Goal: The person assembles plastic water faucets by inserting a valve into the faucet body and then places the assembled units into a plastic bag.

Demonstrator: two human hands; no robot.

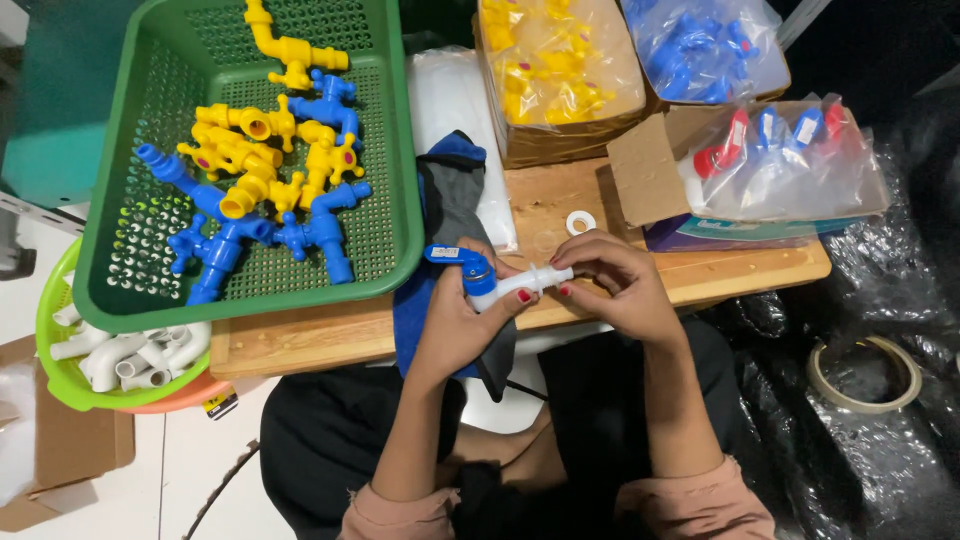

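Above the lap, two hands (540, 295), one tap (500, 283)

Your left grip (462, 318) is raised in front of your torso with the forearm rising steeply from the lower edge of view. The palm faces right; the fingers and thumb are curled closed around a held piece. Your right grip (612, 283) sits just beside it at the same height, wrist bent inward, forearm angled up from the lower right. Its thumb and forefinger pinch together at the fingertips (560, 266). Both sleeves are pushed back to the elbows.
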